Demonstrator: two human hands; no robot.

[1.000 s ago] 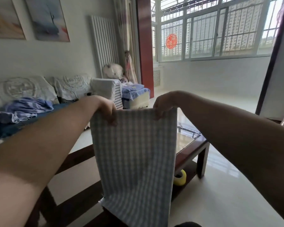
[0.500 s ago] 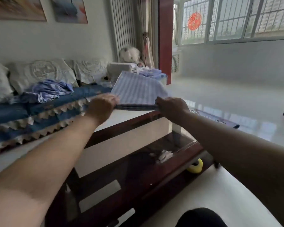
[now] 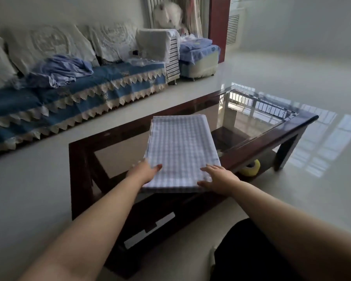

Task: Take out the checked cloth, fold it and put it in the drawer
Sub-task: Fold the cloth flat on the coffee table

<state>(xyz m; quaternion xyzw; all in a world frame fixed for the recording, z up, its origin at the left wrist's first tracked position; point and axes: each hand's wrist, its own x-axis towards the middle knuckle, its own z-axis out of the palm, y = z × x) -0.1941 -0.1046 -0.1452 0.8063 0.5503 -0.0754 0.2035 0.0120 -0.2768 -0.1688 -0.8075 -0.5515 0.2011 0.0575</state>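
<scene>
On the counter: checked cloth [image 3: 181, 151] lying flat on the glass top as a long folded rectangle, near edge overhanging the front rail slightly.
Cloth edges: layers stacked along the left side, fairly square; far end neat.
Left grip: left hand [image 3: 145, 172] with fingers extended, flat on the near left corner, pressing rather than pinching.
Right grip: right hand [image 3: 219, 178] spread open on the near right corner, palm down; possibly a thumb tucked under the hem, too blurred to say.
Step in hand: likely smoothing before the next fold.
Doing it well: keep both palms flat, sweep outward to push out air, then lift the near corners together and carry them to the far edge, matching checks line to line.
Counter [image 3: 261, 136]: dark wood frame, glass panel, slippery under fabric, so press lightly.
Drawer: none clearly seen.
Beyond: sofa [image 3: 73, 94] with a blue cover, well apart.
</scene>
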